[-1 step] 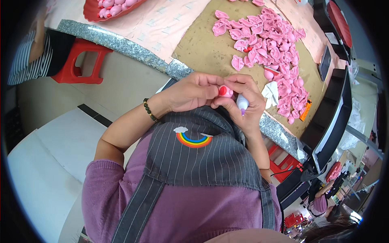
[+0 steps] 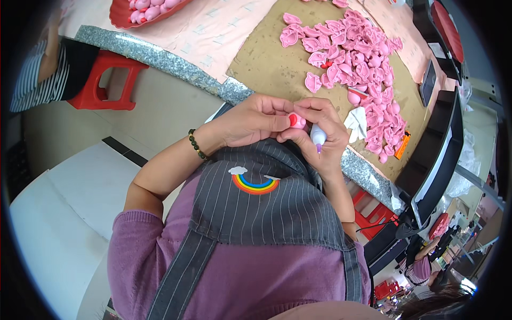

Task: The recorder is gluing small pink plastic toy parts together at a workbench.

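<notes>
Left hand [image 2: 249,122]: thumb has edged over red part [image 2: 293,120] | pink piece [image 2: 301,122], above rainbow patch [image 2: 255,188]: pinched by left and right hand [image 2: 332,130] fingertips; latter cradles bottle [image 2: 319,134] | likely pressing; next needs steady pressure | pink pile [image 2: 362,73]: up-right of patch

The small pink-and-red piece [image 2: 299,123] looks like smooth plastic or rubber with a faint gloss; the squeeze bottle [image 2: 318,133] is pale, smooth plastic. The heaped pink pieces [image 2: 341,38] have a soft, satin sheen. Speckled, polished stone edges the counter [image 2: 160,57], while the brown sheet [image 2: 261,58] looks matt and stained. The red stool [image 2: 88,93] is shiny plastic. The apron [image 2: 256,218] is woven cloth, the purple top [image 2: 266,272] fine knit, the bracelet [image 2: 195,143] polished beads (stone or glass, hard to tell).
</notes>
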A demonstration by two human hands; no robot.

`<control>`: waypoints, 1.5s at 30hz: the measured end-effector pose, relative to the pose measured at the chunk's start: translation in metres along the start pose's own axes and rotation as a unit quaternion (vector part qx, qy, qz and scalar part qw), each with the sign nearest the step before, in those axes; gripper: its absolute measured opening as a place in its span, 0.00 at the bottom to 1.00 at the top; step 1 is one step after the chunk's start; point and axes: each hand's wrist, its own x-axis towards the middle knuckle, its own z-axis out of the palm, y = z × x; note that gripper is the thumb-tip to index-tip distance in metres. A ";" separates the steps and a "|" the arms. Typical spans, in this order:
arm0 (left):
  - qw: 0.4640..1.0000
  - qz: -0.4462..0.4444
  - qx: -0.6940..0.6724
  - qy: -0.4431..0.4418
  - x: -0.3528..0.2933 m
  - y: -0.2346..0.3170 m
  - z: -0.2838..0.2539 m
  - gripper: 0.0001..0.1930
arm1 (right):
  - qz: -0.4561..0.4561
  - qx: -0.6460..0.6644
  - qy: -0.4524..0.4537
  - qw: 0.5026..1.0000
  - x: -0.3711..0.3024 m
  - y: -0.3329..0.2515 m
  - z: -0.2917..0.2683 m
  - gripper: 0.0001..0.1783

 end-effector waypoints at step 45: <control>0.966 0.084 0.219 0.113 0.006 0.005 0.022 0.15 | 0.179 0.086 0.108 0.974 -0.012 -0.007 -0.007 0.07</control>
